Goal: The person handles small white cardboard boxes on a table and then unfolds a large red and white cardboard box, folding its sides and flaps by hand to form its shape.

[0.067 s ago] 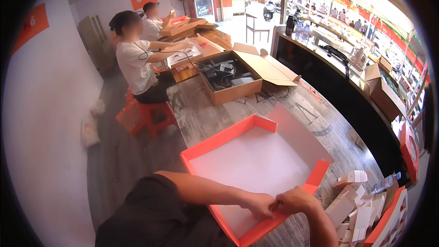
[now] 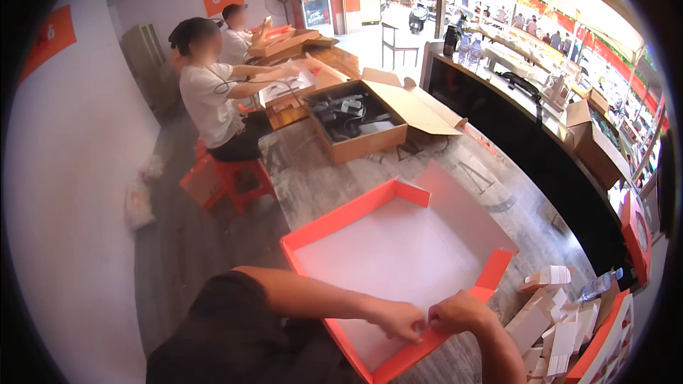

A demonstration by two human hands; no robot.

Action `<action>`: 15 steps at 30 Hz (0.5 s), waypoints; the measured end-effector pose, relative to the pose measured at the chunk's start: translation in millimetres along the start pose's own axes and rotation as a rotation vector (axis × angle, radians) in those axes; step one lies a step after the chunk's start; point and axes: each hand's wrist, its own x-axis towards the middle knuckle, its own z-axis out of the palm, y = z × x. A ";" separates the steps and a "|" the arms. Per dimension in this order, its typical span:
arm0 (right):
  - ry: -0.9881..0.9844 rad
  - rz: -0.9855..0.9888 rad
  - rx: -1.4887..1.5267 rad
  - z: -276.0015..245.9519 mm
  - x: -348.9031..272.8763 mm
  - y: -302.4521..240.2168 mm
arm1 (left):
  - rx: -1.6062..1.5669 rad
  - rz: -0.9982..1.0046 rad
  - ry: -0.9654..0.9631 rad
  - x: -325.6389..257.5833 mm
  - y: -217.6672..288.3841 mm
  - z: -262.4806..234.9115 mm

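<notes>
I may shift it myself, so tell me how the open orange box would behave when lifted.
The orange box is probably light for its size, looking thin-walled and bare inside. Its left wall, folded upright, should stiffen that edge. The right-hand panel, splayed outward, may flop.

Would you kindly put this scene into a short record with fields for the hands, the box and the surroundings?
Left hand: at the near wall of the orange box
Right hand: at the same wall, close by
Box state: open, pale inside, on a wood-grain table
Beyond: open brown carton holding dark items
Upper left: seated person in white
Lower right: pale cardboard pieces
</notes>
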 end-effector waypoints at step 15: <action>-0.210 0.065 -0.051 5.2 26.0 -34.8 | 0.893 0.254 0.373 -152.1 -38.2 26.4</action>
